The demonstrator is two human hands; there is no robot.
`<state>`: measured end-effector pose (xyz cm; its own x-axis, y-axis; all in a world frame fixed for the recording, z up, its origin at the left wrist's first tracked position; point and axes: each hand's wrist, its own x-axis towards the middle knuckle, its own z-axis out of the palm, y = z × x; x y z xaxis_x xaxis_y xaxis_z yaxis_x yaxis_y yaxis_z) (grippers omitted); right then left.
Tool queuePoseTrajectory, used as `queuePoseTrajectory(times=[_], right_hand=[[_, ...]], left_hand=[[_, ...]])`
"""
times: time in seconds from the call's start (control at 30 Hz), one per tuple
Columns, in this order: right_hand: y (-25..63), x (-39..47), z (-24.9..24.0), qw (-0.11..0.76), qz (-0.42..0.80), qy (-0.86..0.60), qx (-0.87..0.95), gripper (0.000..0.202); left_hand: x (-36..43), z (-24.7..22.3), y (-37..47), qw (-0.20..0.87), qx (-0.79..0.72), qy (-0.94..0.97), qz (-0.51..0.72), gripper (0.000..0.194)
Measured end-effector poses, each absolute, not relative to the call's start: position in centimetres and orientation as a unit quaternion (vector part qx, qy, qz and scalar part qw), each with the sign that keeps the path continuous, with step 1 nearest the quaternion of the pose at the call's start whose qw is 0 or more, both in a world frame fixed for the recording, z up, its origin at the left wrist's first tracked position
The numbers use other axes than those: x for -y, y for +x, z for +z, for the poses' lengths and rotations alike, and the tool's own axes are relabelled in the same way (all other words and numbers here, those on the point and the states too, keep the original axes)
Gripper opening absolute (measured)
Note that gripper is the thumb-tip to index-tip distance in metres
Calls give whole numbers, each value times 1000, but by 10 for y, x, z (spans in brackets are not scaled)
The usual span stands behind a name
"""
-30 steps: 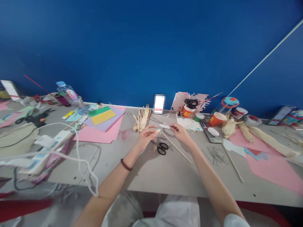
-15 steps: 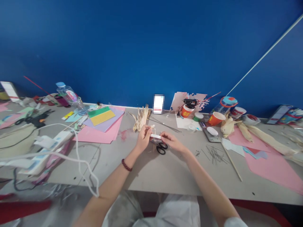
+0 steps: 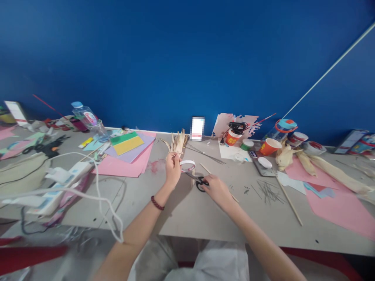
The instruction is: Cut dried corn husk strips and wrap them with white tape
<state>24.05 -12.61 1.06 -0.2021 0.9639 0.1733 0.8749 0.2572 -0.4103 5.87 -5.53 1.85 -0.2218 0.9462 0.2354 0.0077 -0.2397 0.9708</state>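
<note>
My left hand (image 3: 174, 171) is closed in a pinch on a roll of white tape (image 3: 188, 162), whose ring sticks out to the right of the fingers. My right hand (image 3: 215, 186) has its fingers on the black handles of a pair of scissors (image 3: 200, 184) lying on the table, blades pointing left under the tape. Just behind my left hand stands a bundle of dried corn husks (image 3: 179, 141). A thin wooden stick (image 3: 205, 168) lies on the table, partly hidden by my right hand.
Pink paper (image 3: 121, 167) and coloured sheets lie left, near a power strip (image 3: 66, 187) with a looping white cable (image 3: 98, 207). A phone (image 3: 197, 128) leans on the blue wall. Right are paper cups (image 3: 270, 146), cut wires (image 3: 268, 192), corn husks (image 3: 284, 157) and another stick (image 3: 290, 199).
My right hand has let go of the tape and moved down to the scissors. The tape roll stays in my left hand, now tilted. A wooden stick now shows beside my right hand.
</note>
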Motion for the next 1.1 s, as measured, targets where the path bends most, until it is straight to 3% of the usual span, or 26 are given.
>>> queuePoseTrajectory(times=[0.13,0.27,0.47,0.6,0.7,0.93,1.1], right_hand=[[243,123,12,194,116,-634,740,4],[250,116,16,256,193,-665,675,7],[252,104,13,388,486,-613,487,26],[239,108,16,433,565,-532,459,32],[225,119,18,436,529,-511,518,33],[212,135,24,392,242,-614,641,37],[214,137,31,337,189,-633,671,33]], left_hand=[[55,21,55,359,-485,466,647,26],[53,25,51,331,-497,437,672,28],[52,24,52,340,-495,429,674,29],[54,21,54,298,-480,459,685,28],[53,19,54,261,-465,481,696,29],[55,15,54,220,-457,520,687,29],[58,13,55,202,-443,557,673,22]])
